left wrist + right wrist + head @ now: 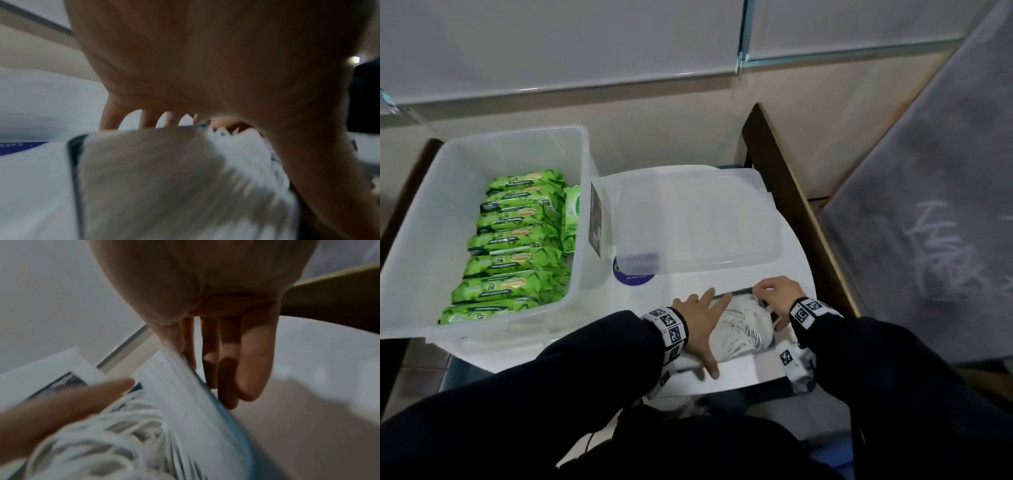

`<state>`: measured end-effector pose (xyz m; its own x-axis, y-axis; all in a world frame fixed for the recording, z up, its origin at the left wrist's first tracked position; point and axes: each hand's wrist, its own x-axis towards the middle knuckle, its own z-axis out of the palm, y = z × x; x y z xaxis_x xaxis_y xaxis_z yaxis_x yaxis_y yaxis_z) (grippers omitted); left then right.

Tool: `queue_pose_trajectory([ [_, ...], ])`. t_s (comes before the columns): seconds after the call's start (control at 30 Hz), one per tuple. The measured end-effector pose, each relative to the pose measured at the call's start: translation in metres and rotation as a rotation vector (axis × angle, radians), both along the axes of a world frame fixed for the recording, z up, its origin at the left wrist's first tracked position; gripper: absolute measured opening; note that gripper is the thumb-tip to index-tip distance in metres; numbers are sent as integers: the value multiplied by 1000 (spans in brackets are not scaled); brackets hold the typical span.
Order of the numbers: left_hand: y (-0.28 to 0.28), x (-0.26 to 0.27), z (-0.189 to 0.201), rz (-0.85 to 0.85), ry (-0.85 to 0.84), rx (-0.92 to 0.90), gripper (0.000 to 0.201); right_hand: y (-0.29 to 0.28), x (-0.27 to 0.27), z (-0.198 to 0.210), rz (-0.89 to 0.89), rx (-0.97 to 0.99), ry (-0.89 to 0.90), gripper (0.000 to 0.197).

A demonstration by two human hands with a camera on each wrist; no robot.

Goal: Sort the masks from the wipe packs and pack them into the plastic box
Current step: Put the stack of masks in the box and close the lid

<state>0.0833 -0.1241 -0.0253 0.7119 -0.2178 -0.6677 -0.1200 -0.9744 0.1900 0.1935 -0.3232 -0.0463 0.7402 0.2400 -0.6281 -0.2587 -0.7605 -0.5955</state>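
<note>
A stack of white masks [743, 325] with blue edges and bunched ear loops lies on the white table [688, 284] near its front edge. My left hand [698, 318] lies flat on the stack's left side, fingers spread and straight. My right hand [777, 294] pinches the stack's far right edge, thumb on the white face and fingers behind the blue face. The right wrist view shows this grip [193, 356] on the masks [185, 402]. The clear plastic box [414, 240] stands at the left and holds several green wipe packs [517, 240] in a row.
A clear lid [695, 219] lies on the table behind the hands, partly over a purple round sticker [633, 275]. A dark wooden frame [791, 192] runs along the table's right side. A grey cloth surface [928, 240] lies beyond it.
</note>
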Motion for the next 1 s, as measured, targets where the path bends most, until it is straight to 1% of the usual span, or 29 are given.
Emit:
queue_pose_trajectory([
  [0.07, 1, -2, -7, -6, -95, 50, 164, 3, 5, 1, -46, 34, 47, 13],
  [0.13, 2, -3, -10, 20, -176, 60, 159, 5, 9, 1, -63, 50, 67, 13],
  [0.2, 3, -3, -7, 58, -222, 44, 152, 8, 12, 2, -87, 96, 138, 13],
  [0.23, 5, -2, -3, 104, -227, 21, 148, 9, 15, 4, -114, 141, 180, 16],
  [0.3, 11, -1, 15, 260, -240, -72, 142, 11, 22, 14, -255, 296, 232, 26],
  [0.33, 16, 1, 27, 355, -255, -128, 140, 12, 28, 20, -359, 417, 245, 28],
  [0.4, 28, 4, 61, 531, -301, -244, 139, 18, 40, 41, -519, 650, 221, 26],
  [0.43, 35, 5, 83, 599, -339, -302, 139, 23, 46, 54, -538, 710, 186, 26],
  [0.47, 47, 6, 104, 655, -392, -361, 136, 30, 49, 69, -522, 734, 152, 24],
  [0.5, 60, 6, 127, 699, -457, -440, 125, 39, 50, 85, -488, 737, 128, 23],
  [0.57, 93, 4, 173, 734, -585, -655, 86, 63, 48, 115, -383, 763, 123, 22],
  [0.6, 111, 2, 194, 757, -621, -759, 68, 78, 44, 130, -317, 786, 133, 21],
  [0.63, 131, -1, 211, 799, -649, -853, 53, 94, 38, 143, -248, 794, 144, 22],
  [0.67, 151, -3, 227, 854, -691, -907, 43, 111, 31, 154, -180, 790, 154, 22],
  [0.7, 171, -8, 240, 916, -740, -924, 37, 130, 23, 162, -113, 773, 166, 23],
  [0.73, 194, -10, 245, 993, -774, -898, 35, 149, 15, 165, -50, 747, 182, 23],
  [0.77, 216, -12, 247, 1077, -785, -864, 38, 169, 5, 167, 8, 715, 202, 23],
  [0.83, 260, -16, 230, 1256, -708, -712, 49, 209, -13, 165, 94, 641, 248, 24],
  [0.9, 295, -24, 200, 1364, -534, -581, 58, 246, -32, 157, 127, 569, 287, 26],
  [0.93, 306, -28, 185, 1398, -423, -553, 65, 263, -40, 151, 132, 533, 302, 26],
  [0.97, 316, -33, 168, 1419, -309, -554, 67, 277, -48, 146, 139, 499, 315, 27],
  [1.0, 319, -38, 157, 1426, -209, -572, 59, 290, -54, 140, 147, 472, 328, 30],
])
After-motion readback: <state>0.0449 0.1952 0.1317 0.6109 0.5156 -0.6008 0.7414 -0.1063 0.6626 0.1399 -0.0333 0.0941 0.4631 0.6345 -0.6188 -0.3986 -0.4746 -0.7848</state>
